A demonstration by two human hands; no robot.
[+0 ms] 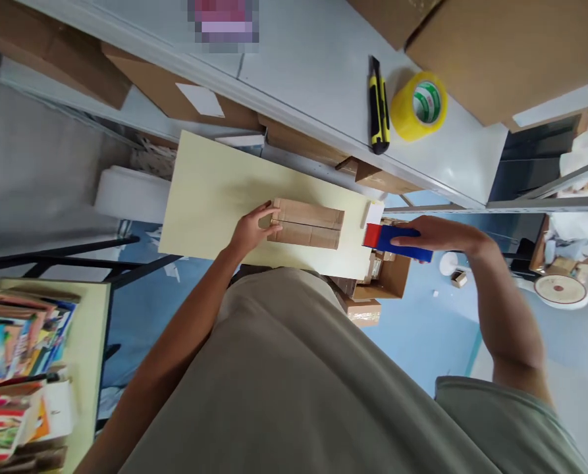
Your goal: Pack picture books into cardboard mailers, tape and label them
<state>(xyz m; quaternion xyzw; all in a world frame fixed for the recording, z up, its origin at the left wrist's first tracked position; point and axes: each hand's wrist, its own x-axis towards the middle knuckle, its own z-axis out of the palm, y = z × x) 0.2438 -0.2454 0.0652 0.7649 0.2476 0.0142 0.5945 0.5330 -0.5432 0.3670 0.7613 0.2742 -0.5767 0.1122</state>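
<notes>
A small closed cardboard box (306,224) lies flat on the pale yellow tabletop (205,191), with a seam running along its length. My left hand (251,230) grips the box's left end, fingers and thumb on either side of the corner. Beyond the table's right end, my right hand (419,236) is wrapped around a blue tape dispenser (402,242) whose red end has a toothed edge. That red end points left, toward the box, and stays apart from it. The underside of the dispenser is partly hidden by my fingers.
On the grey shelf (298,59) above the table lie a yellow-and-black box cutter (378,108) and a yellow tape roll (419,105). Larger cartons (511,59) stand at the upper right. Books (27,336) cover a side table at lower left. An open carton (390,280) sits below right.
</notes>
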